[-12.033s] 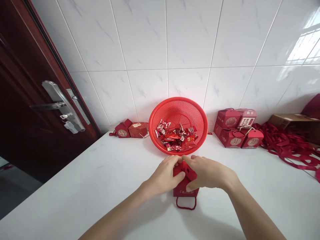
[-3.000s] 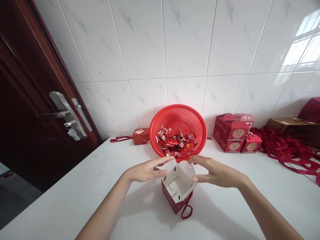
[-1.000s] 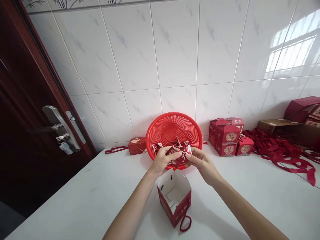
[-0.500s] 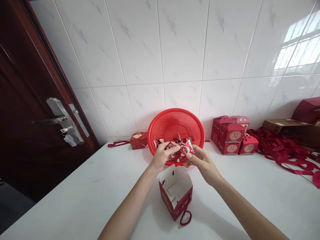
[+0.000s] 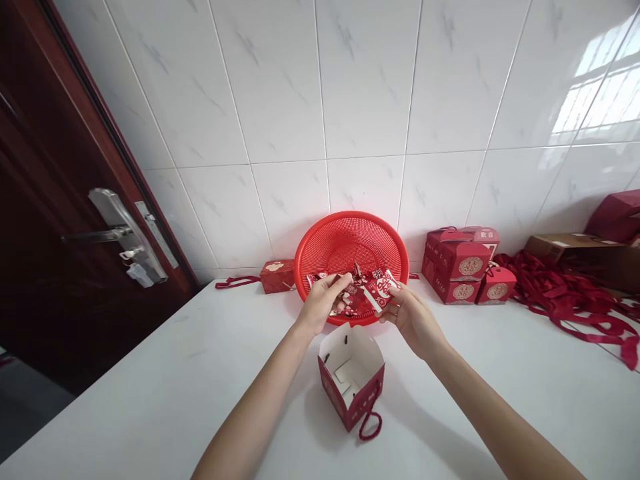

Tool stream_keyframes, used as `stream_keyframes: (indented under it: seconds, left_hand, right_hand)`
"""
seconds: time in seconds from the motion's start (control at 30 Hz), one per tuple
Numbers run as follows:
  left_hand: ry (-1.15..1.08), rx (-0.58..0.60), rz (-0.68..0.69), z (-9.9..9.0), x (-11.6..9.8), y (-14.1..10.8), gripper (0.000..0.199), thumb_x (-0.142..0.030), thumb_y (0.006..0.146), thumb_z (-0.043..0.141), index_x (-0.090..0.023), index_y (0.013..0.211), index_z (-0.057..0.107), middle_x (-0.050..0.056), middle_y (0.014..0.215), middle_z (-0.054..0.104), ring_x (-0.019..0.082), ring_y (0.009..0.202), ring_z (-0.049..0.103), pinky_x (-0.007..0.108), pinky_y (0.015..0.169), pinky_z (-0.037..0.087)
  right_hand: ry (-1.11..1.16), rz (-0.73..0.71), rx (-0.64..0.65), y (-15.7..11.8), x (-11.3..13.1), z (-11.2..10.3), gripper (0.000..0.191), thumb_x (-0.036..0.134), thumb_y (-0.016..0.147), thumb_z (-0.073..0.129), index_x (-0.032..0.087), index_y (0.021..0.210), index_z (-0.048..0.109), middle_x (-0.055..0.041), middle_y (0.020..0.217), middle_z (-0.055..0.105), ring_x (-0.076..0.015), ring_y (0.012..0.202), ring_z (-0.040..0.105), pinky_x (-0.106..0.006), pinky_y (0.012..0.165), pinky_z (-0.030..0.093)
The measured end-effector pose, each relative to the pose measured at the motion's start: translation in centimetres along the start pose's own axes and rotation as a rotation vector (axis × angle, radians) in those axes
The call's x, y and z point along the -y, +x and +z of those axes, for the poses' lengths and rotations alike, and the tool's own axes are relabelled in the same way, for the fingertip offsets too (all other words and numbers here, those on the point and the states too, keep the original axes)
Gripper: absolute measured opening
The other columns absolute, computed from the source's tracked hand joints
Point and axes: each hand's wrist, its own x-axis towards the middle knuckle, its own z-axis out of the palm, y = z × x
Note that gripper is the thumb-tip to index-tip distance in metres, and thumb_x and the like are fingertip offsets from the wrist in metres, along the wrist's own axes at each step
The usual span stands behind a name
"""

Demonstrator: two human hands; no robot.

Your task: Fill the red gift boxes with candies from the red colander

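While R hand [image 5: 414,321] pinches pkt [image 5: 383,291] | L hand [image 5: 319,307] curled nr bskt [image 5: 351,233]

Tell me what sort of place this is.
Likely a household room, though a small shop is possible: a tiled wall, a dark door with a lever handle and a white worktop.

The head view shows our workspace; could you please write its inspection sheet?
Surface: white tabletop, soft shadows.
Work items: open gift box with rope handle, in front of a red mesh basket holding wrapped sweets.
Clutter: closed gift boxes and red ribbons, right; patterned box, left.
Hands: right hand pinches a red-and-white packet; left hand over the basket, hold unclear.
Cables: nothing seen.
Surroundings: tiled wall; door with keys.
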Motion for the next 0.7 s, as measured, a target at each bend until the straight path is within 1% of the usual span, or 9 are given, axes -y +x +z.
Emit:
stream_keyframes:
  seconds: [0.13,0.2,0.27,0.33,0.4,0.47,0.5,0.6,0.7]
  left_hand:
    - [-0.040,0.000,-0.096,-0.3,-0.2,0.1,0.034,-0.043,0.072,0.080,-0.015,0.087,0.071,-0.002,0.065,0.065,0.007,0.046,0.055,0.019,0.048,0.045]
    - [-0.021,0.006,-0.098,-0.4,-0.2,0.1,0.028,-0.037,0.072,0.081,-0.014,0.087,0.072,-0.001,0.066,0.067,0.007,0.047,0.057,0.019,0.051,0.048]
    - [0.009,0.015,-0.076,-0.4,-0.1,0.1,0.026,-0.036,0.071,0.082,-0.014,0.081,0.071,-0.002,0.066,0.067,0.006,0.046,0.057,0.019,0.051,0.049]
    - [0.036,0.022,-0.060,-0.3,0.0,0.1,0.027,-0.037,0.071,0.083,-0.014,0.076,0.070,-0.001,0.066,0.067,0.006,0.047,0.057,0.019,0.053,0.050]
    - [0.054,0.020,-0.071,-0.1,0.3,0.1,0.028,-0.038,0.072,0.083,-0.014,0.076,0.070,0.000,0.068,0.069,0.007,0.049,0.059,0.021,0.056,0.052]
    - [0.054,0.014,-0.094,0.0,0.6,0.1,0.027,-0.038,0.074,0.082,-0.014,0.081,0.072,0.000,0.070,0.070,0.010,0.053,0.062,0.023,0.059,0.054]
    - [0.043,0.009,-0.104,0.1,0.7,0.1,0.027,-0.039,0.075,0.081,-0.015,0.083,0.072,0.001,0.071,0.071,0.010,0.054,0.063,0.024,0.060,0.055]
    - [0.001,0.043,-0.105,0.2,0.9,-0.1,0.030,-0.041,0.076,0.082,-0.016,0.088,0.073,0.002,0.078,0.073,0.013,0.065,0.068,0.027,0.067,0.058]
    - [-0.011,0.162,-0.051,0.2,0.9,-0.4,0.039,-0.036,0.069,0.089,-0.015,0.099,0.073,0.006,0.095,0.076,0.020,0.088,0.073,0.034,0.083,0.059]
  right_hand:
    - [0.005,0.001,-0.013,0.2,0.0,-0.2,0.036,0.046,0.066,0.084,0.020,0.082,0.064,-0.0007,0.075,0.070,-0.0159,0.058,0.065,-0.027,0.054,0.051]
    - [-0.004,-0.037,-0.038,0.3,0.0,-0.4,0.036,0.045,0.067,0.085,0.021,0.083,0.063,0.0009,0.075,0.069,-0.0155,0.057,0.066,-0.027,0.055,0.052]
    - [-0.023,-0.103,-0.076,0.4,0.0,-0.6,0.035,0.045,0.069,0.085,0.023,0.088,0.065,0.0013,0.081,0.070,-0.0168,0.062,0.069,-0.030,0.061,0.055]
    - [-0.103,-0.189,-0.088,0.4,-0.2,-0.8,0.033,0.046,0.073,0.082,0.026,0.097,0.069,-0.0009,0.092,0.073,-0.0207,0.079,0.073,-0.036,0.076,0.058]
    - [-0.258,-0.275,-0.037,0.3,-0.4,-0.9,0.032,0.044,0.078,0.079,0.028,0.106,0.073,-0.0053,0.115,0.073,-0.0266,0.107,0.069,-0.041,0.094,0.055]
    - [-0.417,-0.338,0.061,0.0,-0.7,-1.0,0.033,0.040,0.081,0.076,0.030,0.113,0.075,-0.0076,0.140,0.063,-0.0311,0.133,0.054,-0.045,0.106,0.048]
    - [-0.472,-0.360,0.107,-0.1,-0.8,-1.0,0.033,0.038,0.082,0.075,0.031,0.114,0.075,-0.0070,0.149,0.056,-0.0322,0.141,0.046,-0.046,0.109,0.045]
    - [-0.549,-0.398,0.169,-0.3,-1.0,-1.0,0.033,0.037,0.086,0.070,0.034,0.119,0.075,-0.0038,0.158,0.045,-0.0323,0.149,0.035,-0.049,0.116,0.038]
    - [-0.572,-0.409,0.151,-0.3,-1.0,-1.0,0.030,0.040,0.090,0.067,0.034,0.119,0.075,-0.0027,0.159,0.044,-0.0322,0.151,0.033,-0.050,0.117,0.037]
